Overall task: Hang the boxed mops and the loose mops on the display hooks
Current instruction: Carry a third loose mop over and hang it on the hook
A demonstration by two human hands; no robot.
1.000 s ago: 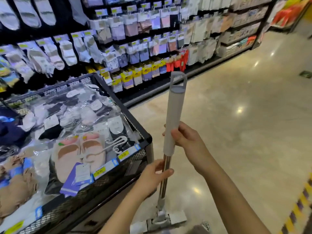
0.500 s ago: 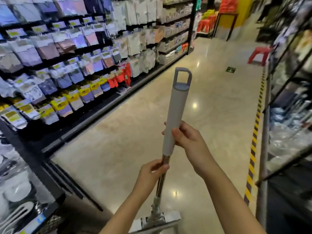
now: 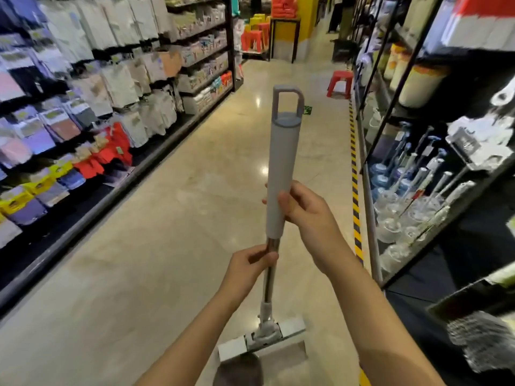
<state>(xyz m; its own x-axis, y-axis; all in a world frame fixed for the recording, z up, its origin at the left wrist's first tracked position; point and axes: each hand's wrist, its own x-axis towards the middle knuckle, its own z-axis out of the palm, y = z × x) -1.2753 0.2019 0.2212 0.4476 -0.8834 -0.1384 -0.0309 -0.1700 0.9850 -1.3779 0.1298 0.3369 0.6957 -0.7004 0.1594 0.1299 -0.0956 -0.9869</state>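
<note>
Both hands clamped on mop (image 3: 281,174): left hand (image 3: 248,263), right hand (image 3: 309,215). Shelves (image 3: 412,151) close right, red stool (image 3: 340,84) ahead, aisle floor (image 3: 178,246) open.

Loose mop held upright in a shop aisle

The right hand (image 3: 303,215) grips the grey sleeve of the mop (image 3: 281,174), and the left hand (image 3: 248,267) pinches the metal pole just below it. The flat mop head (image 3: 262,339) hangs low over the shiny floor (image 3: 167,246). Packaged goods (image 3: 83,107) hang along the left; shelves (image 3: 418,168) with cleaning tools stand on the right, a red stool (image 3: 340,83) beyond.
</note>
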